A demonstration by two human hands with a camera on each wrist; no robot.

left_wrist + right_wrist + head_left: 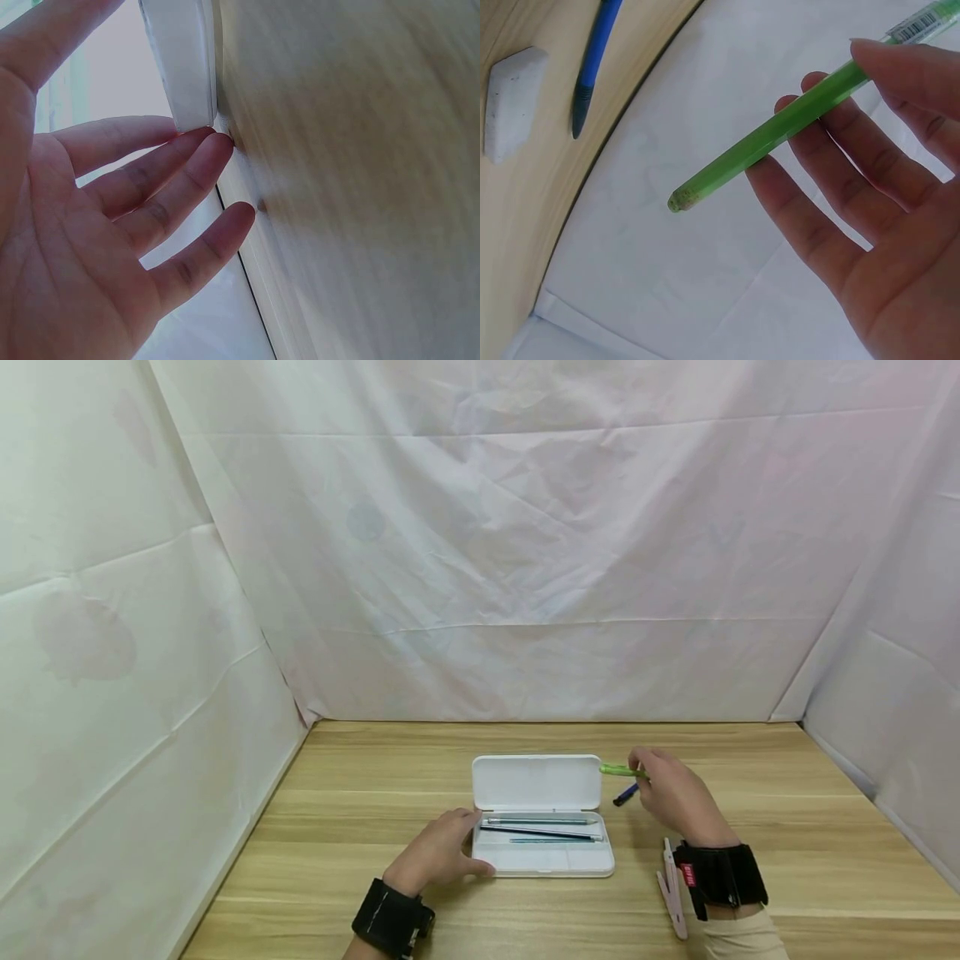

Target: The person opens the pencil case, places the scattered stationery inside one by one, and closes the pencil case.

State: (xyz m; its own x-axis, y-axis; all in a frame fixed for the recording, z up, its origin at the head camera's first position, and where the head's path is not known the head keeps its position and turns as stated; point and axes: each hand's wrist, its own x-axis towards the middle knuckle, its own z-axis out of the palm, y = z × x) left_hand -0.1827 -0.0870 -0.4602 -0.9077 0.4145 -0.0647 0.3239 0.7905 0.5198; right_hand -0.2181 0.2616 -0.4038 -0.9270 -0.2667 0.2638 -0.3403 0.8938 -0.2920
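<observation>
One green pen (810, 109) is up in the air by the open lid of a white pencil case (525, 862), pinched in the right hand (678, 797). It's got a barcode sticker (915, 28), too small to read. Left hand (438, 850) has its fingers loosely extended, touching the case's left end. Blue pen (626, 794) lies on the table (390, 760) nearby. Right wrist strap (723, 877) has a red tag (687, 874), lettering's too blurry.
</observation>
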